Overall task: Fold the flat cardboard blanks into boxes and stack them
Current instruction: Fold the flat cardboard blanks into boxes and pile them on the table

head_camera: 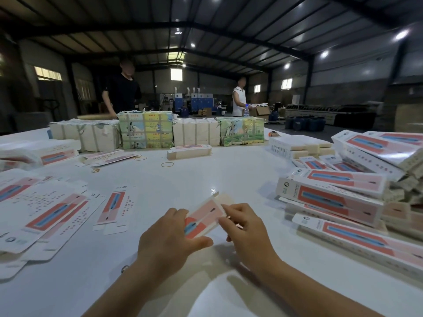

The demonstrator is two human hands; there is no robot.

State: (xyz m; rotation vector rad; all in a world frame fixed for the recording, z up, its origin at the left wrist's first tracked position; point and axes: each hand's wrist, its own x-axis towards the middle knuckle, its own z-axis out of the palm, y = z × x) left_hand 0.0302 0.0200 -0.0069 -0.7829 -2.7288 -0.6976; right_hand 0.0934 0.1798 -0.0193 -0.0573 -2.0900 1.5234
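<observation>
Both hands hold one pink, red and blue printed cardboard blank (203,216) just above the white table (206,175). My left hand (169,239) grips its near left side, thumb underneath. My right hand (245,229) pinches its right edge, and a plain beige flap sticks out at the far end. Flat blanks (43,216) lie spread at the left, with one single blank (114,205) lying apart. Folded boxes (332,197) are piled at the right.
Wrapped bundles (145,130) stand in a row along the far edge. Rubber bands (167,164) lie mid-table beside a small stack of blanks (188,152). Two people (122,88) stand beyond the table in a warehouse.
</observation>
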